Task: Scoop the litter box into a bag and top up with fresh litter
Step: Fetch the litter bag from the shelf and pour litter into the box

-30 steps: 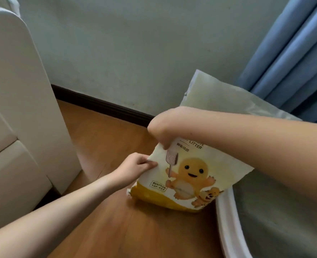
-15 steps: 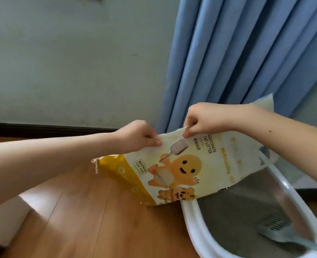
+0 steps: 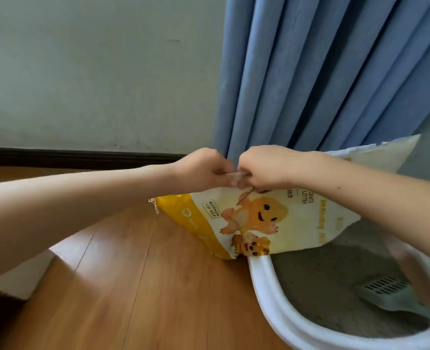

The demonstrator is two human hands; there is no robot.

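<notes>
A yellow and cream cat litter bag [image 3: 254, 223] with an orange cartoon figure lies tilted, its lower edge leaning on the rim of the white litter box [image 3: 264, 286]. My left hand [image 3: 204, 170] and my right hand [image 3: 262, 168] pinch the bag's upper edge side by side, knuckles almost touching. The bag's open end [image 3: 375, 154] points right, over the box. Grey litter [image 3: 317, 276] fills the box, and a grey slotted scoop [image 3: 390, 294] lies in it at the lower right.
Wooden floor [image 3: 138, 286] spreads left of the box. A pale wall with a dark skirting board [image 3: 70, 157] stands behind. Blue curtains [image 3: 322, 72] hang behind the bag. A white furniture edge [image 3: 14, 281] shows at the lower left.
The bag has been lifted and tipped toward the litter box. My left hand slid right along the bag's edge until it met my right hand. The view swung right.
</notes>
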